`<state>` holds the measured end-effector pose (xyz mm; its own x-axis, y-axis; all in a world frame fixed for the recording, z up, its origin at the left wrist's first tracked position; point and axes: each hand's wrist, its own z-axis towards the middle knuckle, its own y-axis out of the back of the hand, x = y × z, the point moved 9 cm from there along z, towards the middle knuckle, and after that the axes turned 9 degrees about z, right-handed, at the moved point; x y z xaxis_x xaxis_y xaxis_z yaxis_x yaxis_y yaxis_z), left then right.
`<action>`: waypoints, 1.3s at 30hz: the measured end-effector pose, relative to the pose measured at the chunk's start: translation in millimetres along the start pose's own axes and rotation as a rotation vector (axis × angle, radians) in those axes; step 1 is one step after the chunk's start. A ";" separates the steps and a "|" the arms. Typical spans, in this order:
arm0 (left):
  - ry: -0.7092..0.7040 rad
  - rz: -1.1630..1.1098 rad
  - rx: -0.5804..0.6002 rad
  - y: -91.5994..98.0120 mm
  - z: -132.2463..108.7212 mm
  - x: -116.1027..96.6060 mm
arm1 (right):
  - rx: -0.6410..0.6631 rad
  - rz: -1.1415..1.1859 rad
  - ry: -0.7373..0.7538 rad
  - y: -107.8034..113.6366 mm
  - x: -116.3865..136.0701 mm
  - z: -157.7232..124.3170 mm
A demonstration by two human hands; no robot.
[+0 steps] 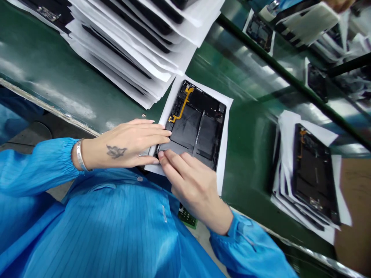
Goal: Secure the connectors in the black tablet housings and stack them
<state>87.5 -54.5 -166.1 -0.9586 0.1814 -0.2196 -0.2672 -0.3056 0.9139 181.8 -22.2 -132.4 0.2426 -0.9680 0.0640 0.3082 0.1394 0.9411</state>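
A black tablet back housing point(181, 133) lies inner side up on a white sheet point(227, 112), tilted in my view. An orange flex cable point(183, 110) runs along its upper left part. My left hand point(127, 144) rests flat with fingers stretched out, their tips on the housing's left edge. At the lower left corner, my right hand point(194, 181) bends its fingers down, thumb hidden beneath. The fingertips press close together there; whatever may be between them cannot be made out.
A tall stack of housings between white sheets point(136, 50) stands at the upper left of the green bench point(246, 166). On the right, another pile carries a similar housing point(313, 170) beside brown cardboard point(355, 208). A raised dark rail point(290, 81) crosses behind, with more parts beyond.
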 end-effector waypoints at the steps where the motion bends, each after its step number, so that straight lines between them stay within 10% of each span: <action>1: -0.009 0.010 -0.008 1.0 0.3 -0.4 | 0.015 -0.011 0.027 0.5 0.6 1.8; 16: -0.024 0.025 -0.005 1.5 -1.2 -0.1 | 0.089 0.047 0.036 -1.0 -7.9 3.6; 22: -0.032 0.021 0.004 -1.5 -1.0 1.6 | -0.177 0.290 -0.222 15.2 -40.2 -19.2; 39: -0.038 0.029 0.011 1.5 0.8 -1.6 | -0.073 0.061 -0.090 0.8 -6.1 -7.2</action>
<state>88.7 -54.5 -164.1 -0.9614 0.2080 -0.1799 -0.2379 -0.3009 0.9235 187.2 -14.7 -134.4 0.1802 -0.9716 0.1533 0.3621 0.2104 0.9081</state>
